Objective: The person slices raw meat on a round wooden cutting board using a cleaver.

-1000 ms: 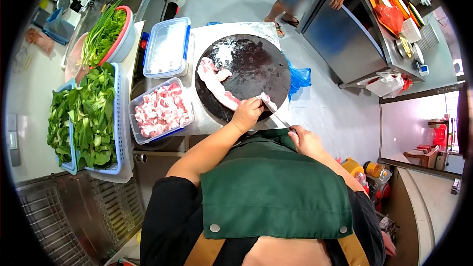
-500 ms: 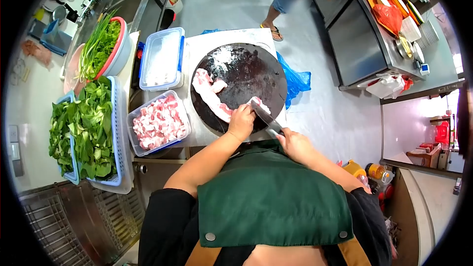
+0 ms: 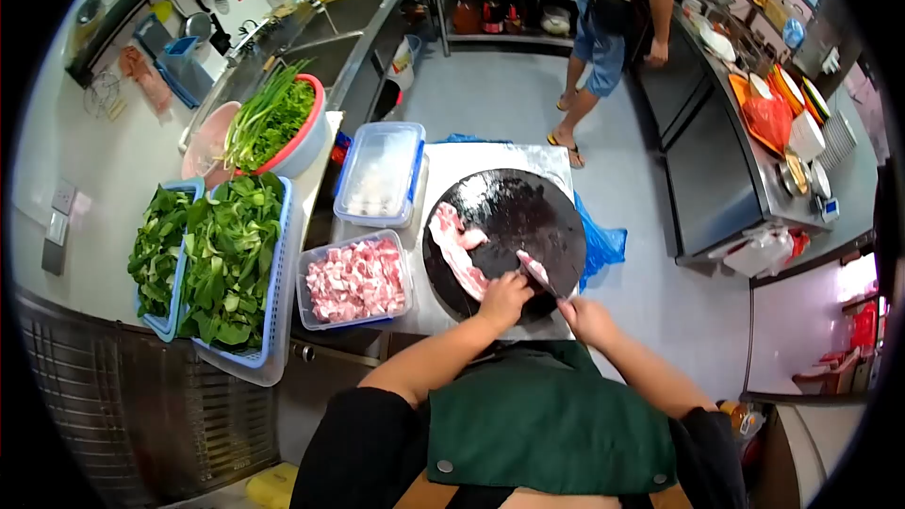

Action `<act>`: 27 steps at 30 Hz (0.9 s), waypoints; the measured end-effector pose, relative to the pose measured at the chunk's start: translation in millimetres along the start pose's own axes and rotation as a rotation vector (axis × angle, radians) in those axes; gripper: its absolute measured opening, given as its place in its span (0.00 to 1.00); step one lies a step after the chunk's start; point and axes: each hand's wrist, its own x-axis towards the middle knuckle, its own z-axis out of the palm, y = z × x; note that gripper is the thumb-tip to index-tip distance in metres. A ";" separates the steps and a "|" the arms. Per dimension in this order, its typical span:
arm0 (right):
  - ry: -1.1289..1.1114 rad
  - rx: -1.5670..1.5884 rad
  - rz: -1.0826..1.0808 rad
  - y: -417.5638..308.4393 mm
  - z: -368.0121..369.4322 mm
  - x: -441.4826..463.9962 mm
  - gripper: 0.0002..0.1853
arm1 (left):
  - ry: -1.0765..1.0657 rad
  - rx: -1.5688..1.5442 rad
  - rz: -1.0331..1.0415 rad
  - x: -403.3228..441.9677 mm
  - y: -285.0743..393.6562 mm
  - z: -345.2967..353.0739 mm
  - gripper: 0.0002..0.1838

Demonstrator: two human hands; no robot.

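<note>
A round black chopping board (image 3: 528,212) spans the worktop; a clear plastic tub (image 3: 351,322) of diced pork (image 3: 353,280) sits beside it, between eight and nine o'clock. A strip of pork belly (image 3: 458,253) curves along the board from ten to seven. At six, the left hand (image 3: 507,300) presses its near end under bent, gathered fingers. Towards five, the right hand (image 3: 589,320) wraps its fingers round a knife (image 3: 538,273), blade against a small pork piece (image 3: 524,259).

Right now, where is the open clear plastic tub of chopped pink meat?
In the head view, the tub sits left of the round black chopping board, below the blue-edged lidded clear box and right of the light-blue basket of leafy greens.
</note>
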 end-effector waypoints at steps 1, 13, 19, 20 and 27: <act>0.190 0.133 -0.109 -11.0 7.9 20.6 0.23 | -0.052 0.022 0.014 0.2 -1.9 1.0 0.12; 0.041 0.067 -0.134 -23.2 -15.6 -9.0 0.19 | 0.206 -0.059 0.084 -3.4 0.5 -13.1 0.11; 0.013 -0.077 -0.021 -3.7 -6.6 -45.9 0.20 | 0.082 -0.073 -0.013 -2.8 2.0 -8.4 0.10; 0.035 -0.108 -0.029 -5.3 0.1 -37.9 0.21 | 0.093 -0.008 -0.002 -3.5 1.2 -7.1 0.10; 0.073 0.016 -0.250 -18.9 11.0 44.3 0.19 | 0.016 0.074 -0.003 -9.8 -3.6 2.8 0.10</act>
